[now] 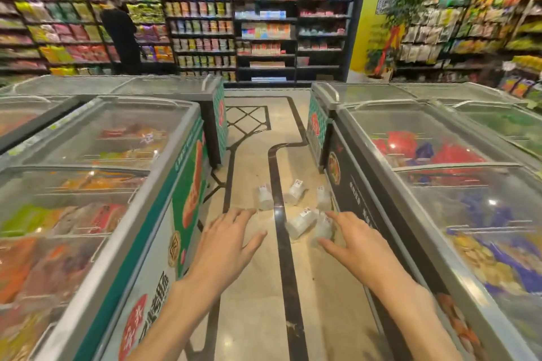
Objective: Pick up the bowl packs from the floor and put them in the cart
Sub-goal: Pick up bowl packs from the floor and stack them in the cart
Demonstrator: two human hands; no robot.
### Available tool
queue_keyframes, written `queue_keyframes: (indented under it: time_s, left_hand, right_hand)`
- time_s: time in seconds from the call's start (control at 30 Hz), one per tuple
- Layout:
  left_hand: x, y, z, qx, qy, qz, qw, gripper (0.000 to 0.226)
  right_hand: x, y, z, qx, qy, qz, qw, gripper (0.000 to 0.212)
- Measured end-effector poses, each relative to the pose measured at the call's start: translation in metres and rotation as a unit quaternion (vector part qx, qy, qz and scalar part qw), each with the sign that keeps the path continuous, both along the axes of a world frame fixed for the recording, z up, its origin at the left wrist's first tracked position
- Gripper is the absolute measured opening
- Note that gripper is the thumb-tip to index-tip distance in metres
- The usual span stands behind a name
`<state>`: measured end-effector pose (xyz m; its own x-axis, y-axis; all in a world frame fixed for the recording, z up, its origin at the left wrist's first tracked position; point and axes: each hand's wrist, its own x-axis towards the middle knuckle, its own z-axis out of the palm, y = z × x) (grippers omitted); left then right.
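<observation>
Bowl packs [300, 223] beyond both empty, spread hands.

Five clear plastic bowl packs with white labels lie tipped over on the pale tiled floor [252, 287], beyond the fingertips of both hands. One pack [264, 198] lies just past the left hand [228, 243]. Another [296, 192] lies farther out between the hands, a third [323, 198] out past the right hand [356, 246]. Two packs [302, 223] [325, 227] lie side by side at the right hand's fingertips.
</observation>
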<state>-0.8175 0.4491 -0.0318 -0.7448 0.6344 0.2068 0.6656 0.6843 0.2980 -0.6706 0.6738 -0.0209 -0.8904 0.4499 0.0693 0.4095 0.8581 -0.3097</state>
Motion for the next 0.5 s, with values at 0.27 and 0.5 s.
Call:
queue_keyframes:
  time_s: [0.27, 0.5]
  left_hand:
    - [-0.211, 0.079, -0.025, 0.022, -0.018, 0.044, 0.999, 0.061]
    - [-0.414, 0.162, -0.049, 0.019, -0.038, 0.041, 0.998, 0.064]
  right_hand:
    - [-0.219, 0.1, -0.016, -0.014, 0.001, 0.004, 1.0, 0.068]
    - [-0.408, 0.172, -0.032, -0.056, -0.003, -0.029, 0.998, 0.068]
